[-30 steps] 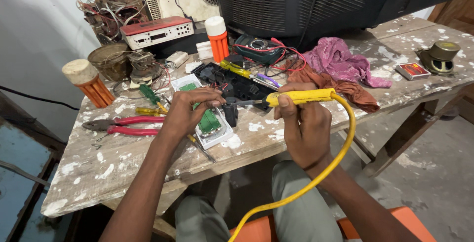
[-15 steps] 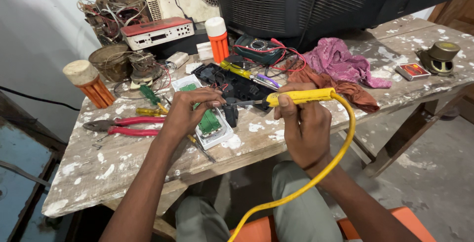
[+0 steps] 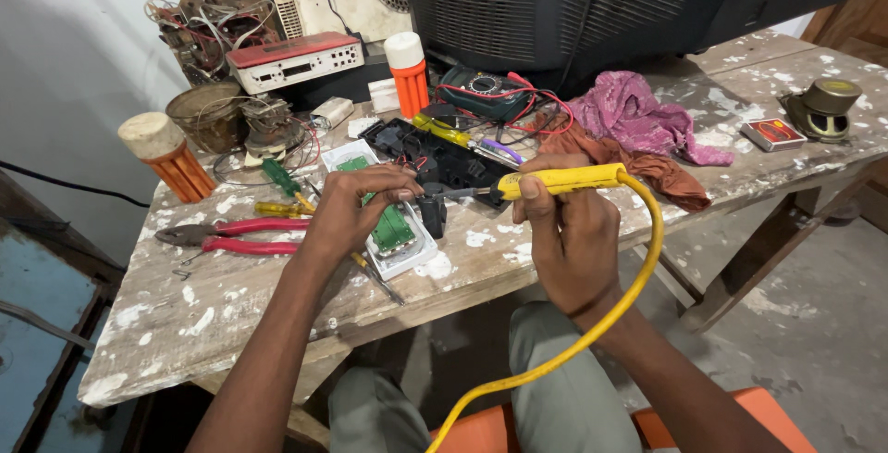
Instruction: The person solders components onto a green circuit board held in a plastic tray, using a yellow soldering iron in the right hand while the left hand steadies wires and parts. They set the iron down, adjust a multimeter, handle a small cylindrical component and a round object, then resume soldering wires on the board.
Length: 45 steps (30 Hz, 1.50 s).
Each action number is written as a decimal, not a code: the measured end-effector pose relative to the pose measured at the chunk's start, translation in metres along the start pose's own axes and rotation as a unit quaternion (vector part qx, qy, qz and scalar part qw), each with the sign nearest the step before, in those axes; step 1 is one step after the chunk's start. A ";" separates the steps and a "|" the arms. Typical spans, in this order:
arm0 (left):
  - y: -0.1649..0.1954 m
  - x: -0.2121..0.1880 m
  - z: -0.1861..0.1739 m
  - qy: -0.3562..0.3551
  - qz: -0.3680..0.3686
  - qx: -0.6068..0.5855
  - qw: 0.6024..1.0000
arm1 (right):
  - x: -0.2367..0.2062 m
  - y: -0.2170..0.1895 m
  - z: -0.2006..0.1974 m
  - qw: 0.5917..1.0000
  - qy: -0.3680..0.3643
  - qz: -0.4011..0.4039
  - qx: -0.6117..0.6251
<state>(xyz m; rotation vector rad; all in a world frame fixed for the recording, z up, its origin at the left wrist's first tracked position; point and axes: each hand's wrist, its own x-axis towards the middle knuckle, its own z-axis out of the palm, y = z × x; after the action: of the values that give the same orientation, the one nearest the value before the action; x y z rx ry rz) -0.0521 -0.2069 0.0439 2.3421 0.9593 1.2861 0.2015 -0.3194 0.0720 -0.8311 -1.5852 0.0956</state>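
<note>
Looming at the back of the paint-spattered wooden table [image 3: 277, 324], a dark television [image 3: 592, 9] stands; nearer, the right hand [image 3: 566, 236] has its fingers wrapped tight round a yellow soldering iron [image 3: 560, 180], tip toward the green circuit board [image 3: 390, 226], where the left hand [image 3: 356, 213] rests with fingertips pinched together; red pliers [image 3: 236, 236] lie left of it

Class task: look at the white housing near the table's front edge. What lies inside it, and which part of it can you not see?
Inside the white housing lies a green circuit board. The left hand covers the housing's upper middle, so what sits there is hidden.
</note>
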 end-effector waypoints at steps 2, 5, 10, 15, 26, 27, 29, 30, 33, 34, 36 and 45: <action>-0.001 0.000 0.001 0.000 0.003 -0.008 1.000 | 0.000 0.000 0.000 1.000 -0.003 0.004 0.005; -0.001 0.000 0.001 0.000 0.005 0.000 1.000 | -0.001 -0.001 -0.001 1.000 -0.007 0.003 0.001; -0.001 -0.001 0.002 0.004 0.000 0.000 1.000 | 0.000 -0.001 -0.003 1.000 -0.010 0.011 -0.005; -0.001 0.000 0.002 0.007 0.009 0.004 1.000 | -0.001 0.000 -0.004 1.000 -0.009 0.001 -0.010; 0.002 -0.001 0.000 0.002 -0.004 -0.001 1.000 | -0.012 0.001 0.000 1.000 -0.006 -0.008 0.000; 0.001 -0.001 -0.001 0.001 -0.002 0.000 1.000 | -0.012 0.001 0.001 1.000 -0.003 -0.012 0.003; 0.001 -0.001 -0.001 0.000 -0.001 0.000 1.000 | -0.014 0.002 0.002 1.000 0.002 -0.020 0.007; 0.000 -0.001 0.000 0.000 -0.002 -0.003 1.000 | -0.015 0.003 0.002 1.000 0.004 -0.020 0.009; -0.001 -0.002 -0.001 0.002 0.002 -0.006 1.000 | -0.016 0.004 0.003 1.000 0.005 -0.016 0.010; -0.001 -0.002 -0.001 0.002 0.008 -0.005 1.000 | -0.016 0.004 0.003 1.000 0.004 -0.010 0.007; -0.001 -0.001 -0.001 0.001 0.007 -0.005 1.000 | -0.016 0.005 0.002 1.000 0.004 -0.006 -0.003; 0.003 -0.001 0.000 0.002 -0.022 0.000 1.000 | -0.017 0.005 0.002 1.000 0.002 -0.021 0.010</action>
<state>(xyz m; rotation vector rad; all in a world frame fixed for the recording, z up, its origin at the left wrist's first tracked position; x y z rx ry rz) -0.0513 -0.2102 0.0446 2.3053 1.0073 1.2749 0.2014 -0.3251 0.0549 -0.7825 -1.5954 0.0804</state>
